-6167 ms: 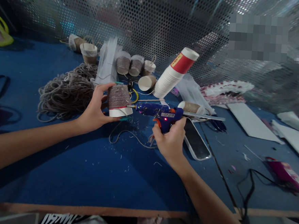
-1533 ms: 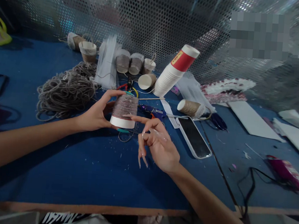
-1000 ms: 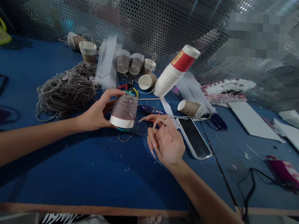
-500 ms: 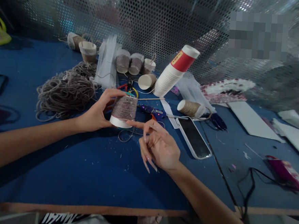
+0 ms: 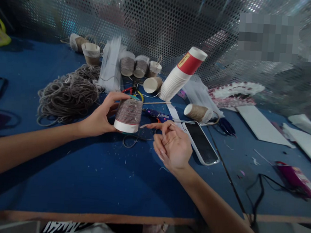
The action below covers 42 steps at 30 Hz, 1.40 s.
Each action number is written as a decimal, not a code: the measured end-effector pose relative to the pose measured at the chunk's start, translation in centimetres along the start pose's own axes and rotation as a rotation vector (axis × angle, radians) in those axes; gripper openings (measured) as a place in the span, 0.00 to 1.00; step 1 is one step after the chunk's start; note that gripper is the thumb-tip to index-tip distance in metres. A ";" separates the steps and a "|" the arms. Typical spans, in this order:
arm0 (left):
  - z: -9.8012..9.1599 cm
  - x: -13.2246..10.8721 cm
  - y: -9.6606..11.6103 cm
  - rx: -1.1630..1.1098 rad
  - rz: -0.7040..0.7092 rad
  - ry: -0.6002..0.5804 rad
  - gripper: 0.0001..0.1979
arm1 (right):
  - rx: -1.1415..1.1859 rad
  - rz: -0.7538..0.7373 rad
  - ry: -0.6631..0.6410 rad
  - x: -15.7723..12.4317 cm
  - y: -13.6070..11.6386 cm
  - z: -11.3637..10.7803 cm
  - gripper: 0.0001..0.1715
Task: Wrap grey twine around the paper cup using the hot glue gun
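Note:
My left hand (image 5: 102, 116) grips an upside-down paper cup (image 5: 128, 116) by its base and rim. Grey-brown cord is wound around the cup's upper part, while a white band near the rim stays bare. Some teal shows at both ends of the cup. To its right, my right hand (image 5: 172, 144) is palm up, the index finger stretched toward the cup and slightly apart from it, the others loosely curled. Loose grey cord (image 5: 129, 145) loops on the table below the cup and runs toward my right hand. Behind that hand lies a blue glue gun (image 5: 155, 113).
Left of the cup lies a heap of grey cord (image 5: 68, 94). Several wrapped cups (image 5: 127, 63) stand behind, beside a leaning stack of paper cups (image 5: 175, 80). A phone (image 5: 201, 142) and a wrapped cup on its side (image 5: 197, 113) are at right. A perforated metal screen (image 5: 151, 20) backs the table.
My right hand has drawn back to the right, its index finger leaving the cup's lower edge. The cup stays in my left hand, nearly in place.

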<state>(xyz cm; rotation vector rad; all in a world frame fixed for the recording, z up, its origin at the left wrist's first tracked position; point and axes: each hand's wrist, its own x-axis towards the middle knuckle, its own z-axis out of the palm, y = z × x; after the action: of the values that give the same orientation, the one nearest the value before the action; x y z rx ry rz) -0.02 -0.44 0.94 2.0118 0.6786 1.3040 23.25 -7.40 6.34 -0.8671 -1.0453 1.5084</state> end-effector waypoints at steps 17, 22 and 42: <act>0.0 0.3 -0.5 -0.268 -0.008 -0.037 0.44 | 0.016 -0.022 -0.048 -0.3 0.1 0.3 0.21; 0.0 0.3 -0.6 -0.341 -0.024 -0.053 0.46 | 0.002 0.004 0.019 -0.2 0.3 0.1 0.20; -0.3 0.3 -0.9 -0.292 -0.031 -0.068 0.46 | -0.031 -0.001 0.114 -0.3 0.1 0.4 0.22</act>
<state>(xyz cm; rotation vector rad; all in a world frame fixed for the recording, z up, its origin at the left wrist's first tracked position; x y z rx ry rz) -0.24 0.43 0.49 1.7925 0.4562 1.2326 22.94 -7.79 6.38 -0.9627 -0.9879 1.4281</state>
